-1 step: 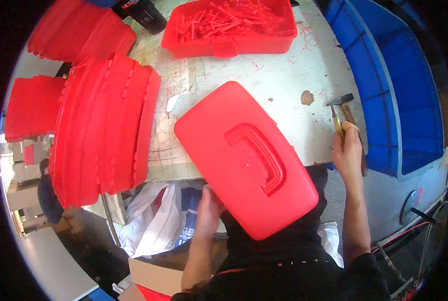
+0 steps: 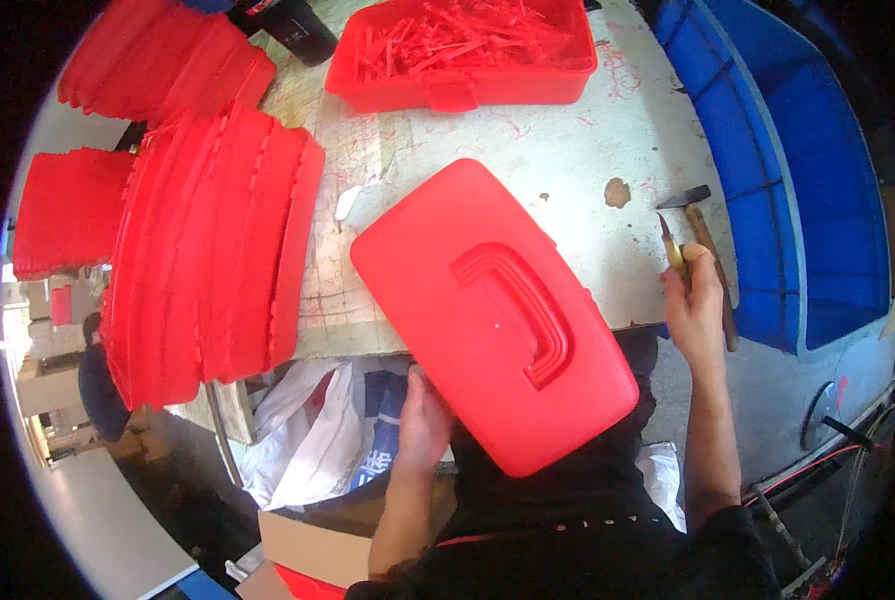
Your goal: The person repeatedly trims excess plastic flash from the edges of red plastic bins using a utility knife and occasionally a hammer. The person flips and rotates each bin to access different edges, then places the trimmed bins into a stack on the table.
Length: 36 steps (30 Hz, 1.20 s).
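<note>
A red plastic case (image 2: 467, 330) with a recessed carrying handle (image 2: 527, 310) on its top lies slanted across the table's near edge, its lower end over my lap. Against its left side rests my left hand (image 2: 425, 425); the fingers go out of sight beneath the case and the thumb shows. To the right of the case, my right hand (image 2: 695, 295) is closed around a small pointed knife (image 2: 675, 256) with a yellowish handle, blade pointing away from me. Just beside that hand lies a hammer (image 2: 702, 235) with a wooden handle.
Stacks of red plastic shells (image 2: 207, 250) stand at the left. A red tray (image 2: 507, 88) of red plastic scraps sits at the far side. A blue crate (image 2: 797, 200) borders the table (image 2: 587, 170) on the right. A cardboard box (image 2: 312, 545) and white bags (image 2: 307, 440) are below.
My left hand has shifted very slightly at the case's side. The case, the knife and my right hand look almost unchanged.
</note>
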Each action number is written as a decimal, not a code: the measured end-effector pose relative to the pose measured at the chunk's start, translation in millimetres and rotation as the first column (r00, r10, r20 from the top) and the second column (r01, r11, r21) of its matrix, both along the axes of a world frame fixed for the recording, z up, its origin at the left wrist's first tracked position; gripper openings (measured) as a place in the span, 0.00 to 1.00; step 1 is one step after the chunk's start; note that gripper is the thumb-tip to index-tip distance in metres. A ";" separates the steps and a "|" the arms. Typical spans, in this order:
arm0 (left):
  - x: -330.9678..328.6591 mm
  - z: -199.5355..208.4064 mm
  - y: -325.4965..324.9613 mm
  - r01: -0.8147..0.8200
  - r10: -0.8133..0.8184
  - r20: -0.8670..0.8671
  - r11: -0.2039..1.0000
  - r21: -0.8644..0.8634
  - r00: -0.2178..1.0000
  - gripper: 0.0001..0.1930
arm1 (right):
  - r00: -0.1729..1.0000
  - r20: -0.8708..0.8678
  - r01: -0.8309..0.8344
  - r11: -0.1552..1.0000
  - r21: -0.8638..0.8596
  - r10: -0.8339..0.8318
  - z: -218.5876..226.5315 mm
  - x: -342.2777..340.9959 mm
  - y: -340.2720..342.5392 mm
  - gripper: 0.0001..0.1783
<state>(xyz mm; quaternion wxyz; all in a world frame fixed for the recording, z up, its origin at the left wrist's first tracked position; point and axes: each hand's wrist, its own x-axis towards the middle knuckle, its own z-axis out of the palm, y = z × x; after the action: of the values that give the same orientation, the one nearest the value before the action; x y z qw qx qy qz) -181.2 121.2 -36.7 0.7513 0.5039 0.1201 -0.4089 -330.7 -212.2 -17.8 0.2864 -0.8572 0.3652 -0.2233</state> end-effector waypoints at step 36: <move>38.1 210.4 -99.2 0.869 -0.903 0.429 0.225 0.440 0.016 0.36 | 0.319 0.031 -0.942 0.313 0.125 0.947 223.7 82.2 -20.2 0.13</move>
<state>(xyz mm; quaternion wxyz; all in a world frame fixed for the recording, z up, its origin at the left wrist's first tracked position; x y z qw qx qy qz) -143.1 22.0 173.7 0.3066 0.5857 -0.4606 -0.5923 -248.6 -232.4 205.9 0.4045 -0.8954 -0.1840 0.0286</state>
